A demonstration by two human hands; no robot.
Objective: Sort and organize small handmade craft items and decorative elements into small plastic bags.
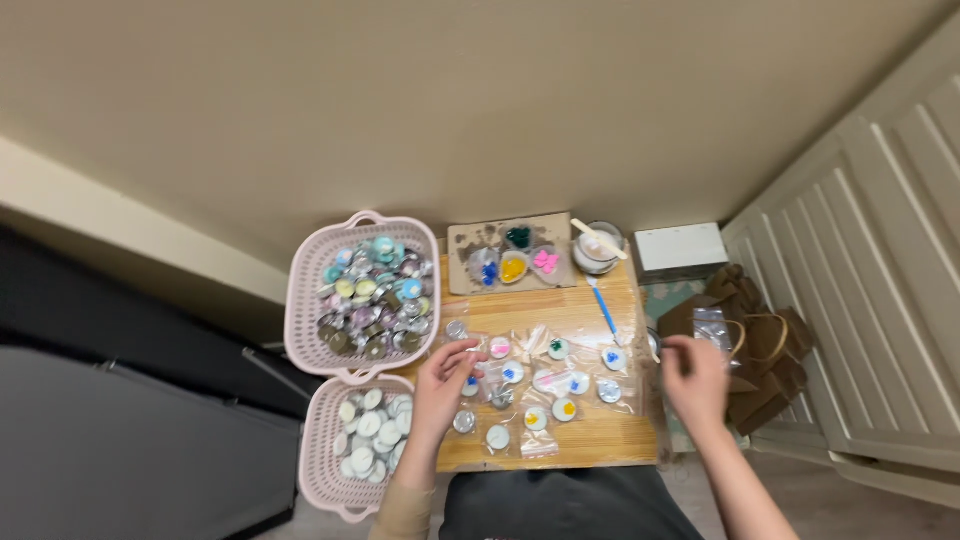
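Wooden surface [590, 440] before you carries bagged tins. Your left hand [443, 385] pinches one small bag [490, 372] at its middle; your right hand [693, 375], past its right edge, pinches something unclear.

Wood table [600, 435], matt; pink plastic baskets [305, 300]; glossy clear bags [540, 345].

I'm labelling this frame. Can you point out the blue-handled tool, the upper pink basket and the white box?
blue-handled tool [604, 312]: head view, middle of its blue handle.
upper pink basket [301, 290]: head view, its left wall.
white box [681, 248]: head view, centre of its white top.
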